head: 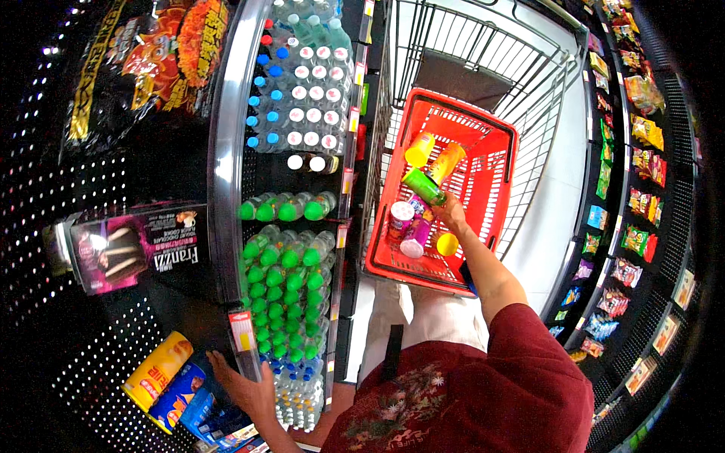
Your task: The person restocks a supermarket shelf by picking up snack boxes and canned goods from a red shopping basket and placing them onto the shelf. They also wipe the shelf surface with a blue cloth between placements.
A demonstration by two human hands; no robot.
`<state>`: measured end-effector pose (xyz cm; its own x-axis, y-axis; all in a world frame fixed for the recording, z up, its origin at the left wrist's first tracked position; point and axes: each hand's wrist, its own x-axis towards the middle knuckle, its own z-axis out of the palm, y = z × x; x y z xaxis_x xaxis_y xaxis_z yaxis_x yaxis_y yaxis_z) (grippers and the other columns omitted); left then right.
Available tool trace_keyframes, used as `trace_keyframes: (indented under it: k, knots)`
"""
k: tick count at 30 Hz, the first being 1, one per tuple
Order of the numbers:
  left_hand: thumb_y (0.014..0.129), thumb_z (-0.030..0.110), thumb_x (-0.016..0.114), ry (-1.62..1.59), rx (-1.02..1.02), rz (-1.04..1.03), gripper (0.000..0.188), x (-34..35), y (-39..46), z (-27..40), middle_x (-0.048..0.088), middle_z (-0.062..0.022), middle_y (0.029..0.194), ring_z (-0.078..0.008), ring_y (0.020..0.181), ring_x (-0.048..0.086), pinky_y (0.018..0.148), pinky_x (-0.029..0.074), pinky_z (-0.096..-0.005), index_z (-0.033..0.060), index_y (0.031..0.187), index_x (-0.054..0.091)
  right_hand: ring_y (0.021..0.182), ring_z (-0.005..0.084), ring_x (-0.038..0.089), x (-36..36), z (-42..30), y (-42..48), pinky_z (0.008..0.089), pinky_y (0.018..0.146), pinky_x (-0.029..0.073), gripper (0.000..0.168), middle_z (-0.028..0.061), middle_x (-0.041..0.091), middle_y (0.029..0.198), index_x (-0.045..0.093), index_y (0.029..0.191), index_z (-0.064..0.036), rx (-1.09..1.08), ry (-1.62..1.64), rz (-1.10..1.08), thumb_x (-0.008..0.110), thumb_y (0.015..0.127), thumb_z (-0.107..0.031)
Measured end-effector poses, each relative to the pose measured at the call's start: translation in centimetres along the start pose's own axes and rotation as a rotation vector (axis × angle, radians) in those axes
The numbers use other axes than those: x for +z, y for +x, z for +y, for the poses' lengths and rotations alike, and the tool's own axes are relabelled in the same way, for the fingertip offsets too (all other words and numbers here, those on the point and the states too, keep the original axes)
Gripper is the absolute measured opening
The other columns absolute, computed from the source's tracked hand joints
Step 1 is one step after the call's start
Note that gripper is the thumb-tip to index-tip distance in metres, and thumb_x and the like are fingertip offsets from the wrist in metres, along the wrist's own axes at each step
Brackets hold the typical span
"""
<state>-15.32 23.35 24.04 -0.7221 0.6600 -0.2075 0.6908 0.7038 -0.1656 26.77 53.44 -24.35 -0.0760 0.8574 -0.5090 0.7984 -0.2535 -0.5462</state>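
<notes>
My right hand (450,210) grips one end of a green snack canister (420,186) inside a red plastic shopping basket (380,232). Around it in the basket are a yellow canister (420,149), an orange-yellow canister (449,161), a purple canister with a white lid (402,212), another purple one lying tilted (417,238) and a yellow round-ended container (447,244). On the other side, my left hand (252,392) is at the shelf's front edge, thumb and fingers apart, with nothing seen in it. Close to its fingertips stand a yellow canister (158,371) and a blue canister (178,396).
The basket sits in a wire shopping cart (535,170). Bottles with green caps (289,257) and other bottles fill a lower shelf. A dark cookie box (136,249) and snack bags (153,56) sit on the upper shelf. Snack racks (643,198) line the right side.
</notes>
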Motion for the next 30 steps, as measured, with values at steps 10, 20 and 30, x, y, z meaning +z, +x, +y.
trace_keyframes:
  k: [10, 20, 30]
  knots:
    - [0.072, 0.023, 0.084, 0.018, -0.038, -0.05, 0.112, -0.2, 0.1, 0.1, 0.023, -0.0302, 0.168, -0.0466, 0.156, 0.024, 0.128, 0.02, -0.0533, -0.0056, 0.161, 0.022, 0.102, 0.042, 0.071, 1.8, 1.4, 3.2, 0.0494, 0.084, 0.057, 0.064, 0.0279, 0.07, 0.113, 0.052, 0.135, -0.001, 0.049, -0.034, -0.141, 0.077, 0.083, -0.029]
    - [0.071, 0.024, 0.085, 0.054, -0.015, -0.034, 0.114, -0.1, -0.1, -0.5, 0.025, -0.0306, 0.167, -0.0462, 0.154, 0.028, 0.128, 0.022, -0.0529, -0.0062, 0.161, 0.023, 0.103, 0.0381, 0.074, -1.7, -2.8, 2.3, 0.0482, 0.086, 0.06, 0.086, 0.0273, 0.075, 0.109, 0.07, 0.12, 0.005, 0.149, -0.318, -0.303, 0.09, 0.067, -0.06]
    - [0.072, 0.023, 0.085, -0.019, -0.016, 0.009, 0.107, -1.1, -0.2, 1.2, 0.028, -0.028, 0.167, -0.0458, 0.153, 0.029, 0.126, 0.025, -0.0531, -0.0014, 0.16, 0.028, 0.08, 0.0238, 0.075, -7.7, -5.4, -4.3, 0.0377, 0.072, 0.064, 0.062, 0.0126, 0.076, 0.102, 0.063, 0.13, 0.001, 0.32, 0.761, -0.602, 0.071, 0.095, -0.049]
